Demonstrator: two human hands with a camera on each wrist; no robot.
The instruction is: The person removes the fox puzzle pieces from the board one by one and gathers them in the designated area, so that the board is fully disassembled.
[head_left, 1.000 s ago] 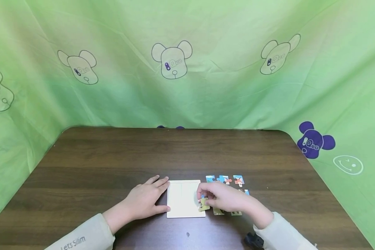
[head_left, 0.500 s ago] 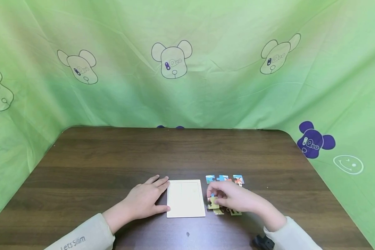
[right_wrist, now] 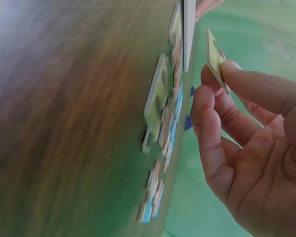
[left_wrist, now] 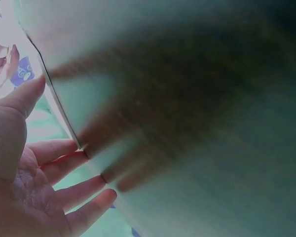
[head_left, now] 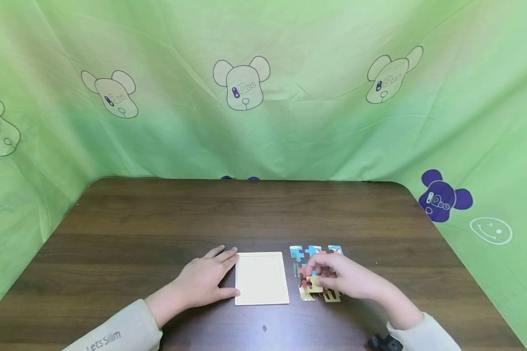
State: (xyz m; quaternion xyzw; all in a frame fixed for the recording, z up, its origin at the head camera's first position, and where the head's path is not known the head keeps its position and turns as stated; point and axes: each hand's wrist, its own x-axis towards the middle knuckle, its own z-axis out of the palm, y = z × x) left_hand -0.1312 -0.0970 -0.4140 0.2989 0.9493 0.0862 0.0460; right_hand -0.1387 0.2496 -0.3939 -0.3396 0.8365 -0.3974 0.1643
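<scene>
A pale square puzzle tray (head_left: 261,279) lies flat on the table. My left hand (head_left: 204,282) rests at its left edge with straight, spread fingers, the fingertips touching the rim; the left wrist view shows the same hand (left_wrist: 44,173) against that edge. To the right of the tray, my right hand (head_left: 349,277) pinches a yellow-green jigsaw piece (head_left: 314,284) between thumb and fingers. In the right wrist view this piece (right_wrist: 215,59) is tilted and lifted off the table. Beneath and around the right hand lie several loose jigsaw pieces (head_left: 296,252), some of them hidden by it.
The dark wooden table (head_left: 180,209) reaches back to a green curtain (head_left: 307,122) printed with mouse heads. A small black object (head_left: 384,342) sits at the right wrist, by the cuff. A small dark mark (head_left: 264,329) shows on the table in front of the tray.
My right hand has moved right with the pinched jigsaw piece, from over the tray's right edge to above the loose pieces. The left hand and the tray have stayed in place.
</scene>
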